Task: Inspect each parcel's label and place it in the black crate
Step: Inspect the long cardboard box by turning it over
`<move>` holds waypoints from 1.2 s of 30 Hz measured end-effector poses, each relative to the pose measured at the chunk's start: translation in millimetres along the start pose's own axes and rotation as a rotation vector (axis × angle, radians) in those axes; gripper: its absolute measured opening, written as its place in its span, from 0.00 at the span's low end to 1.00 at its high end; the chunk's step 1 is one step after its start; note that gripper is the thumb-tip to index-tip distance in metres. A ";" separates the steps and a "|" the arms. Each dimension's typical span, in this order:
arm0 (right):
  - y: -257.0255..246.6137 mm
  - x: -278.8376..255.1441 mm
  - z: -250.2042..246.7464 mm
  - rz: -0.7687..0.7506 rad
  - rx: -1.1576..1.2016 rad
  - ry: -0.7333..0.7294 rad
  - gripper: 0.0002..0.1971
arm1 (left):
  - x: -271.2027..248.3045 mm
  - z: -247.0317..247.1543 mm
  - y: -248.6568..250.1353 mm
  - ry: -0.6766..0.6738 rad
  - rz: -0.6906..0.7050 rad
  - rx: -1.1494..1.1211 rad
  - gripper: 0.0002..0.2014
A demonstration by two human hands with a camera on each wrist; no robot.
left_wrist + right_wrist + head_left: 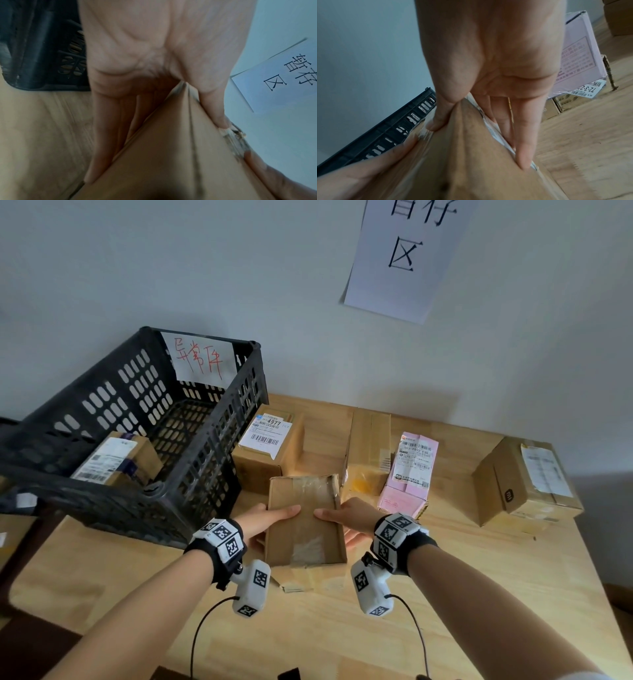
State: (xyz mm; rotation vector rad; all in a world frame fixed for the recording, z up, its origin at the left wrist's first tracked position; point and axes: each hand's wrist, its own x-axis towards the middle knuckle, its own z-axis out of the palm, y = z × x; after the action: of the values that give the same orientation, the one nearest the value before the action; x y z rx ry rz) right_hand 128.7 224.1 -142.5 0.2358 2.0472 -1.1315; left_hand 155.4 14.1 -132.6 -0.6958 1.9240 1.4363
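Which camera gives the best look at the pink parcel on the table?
The head view: the pink parcel shows whole, white label on top, standing among brown boxes. The right wrist view catches only one pink side behind the right hand. The left wrist view misses it.

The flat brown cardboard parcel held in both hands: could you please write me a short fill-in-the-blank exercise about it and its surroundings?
1. The flat brown cardboard parcel is gripped by ____ hands, the left hand and right hand.
2. The black plastic crate already holds ____ parcel.
3. The handwriting on the crate's white paper sign is ____ in colour.
4. The pink box stands on the ____ table.

Missing words: both; one; red; wooden
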 end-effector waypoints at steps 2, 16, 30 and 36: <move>1.7 -3.2 3.8 -0.005 -0.020 0.019 0.34 | -0.8 2.9 -6.6 0.039 0.005 0.027 0.46; 34.7 -54.9 -39.8 -0.028 0.016 0.022 0.31 | -14.2 23.6 -47.3 -0.183 -0.043 -0.152 0.37; 85.5 -55.9 -34.7 0.112 -0.528 0.284 0.21 | -11.8 49.4 -49.4 -0.215 -0.097 -0.068 0.47; 95.8 -40.4 -36.8 0.196 -0.479 0.345 0.58 | 2.8 70.3 -54.6 -0.213 -0.083 0.230 0.43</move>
State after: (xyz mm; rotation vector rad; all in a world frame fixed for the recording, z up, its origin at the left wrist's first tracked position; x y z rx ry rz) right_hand 183.7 317.1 -164.3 0.3994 2.4647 -0.4803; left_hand 205.6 67.2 -183.6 -0.4891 1.8343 1.1645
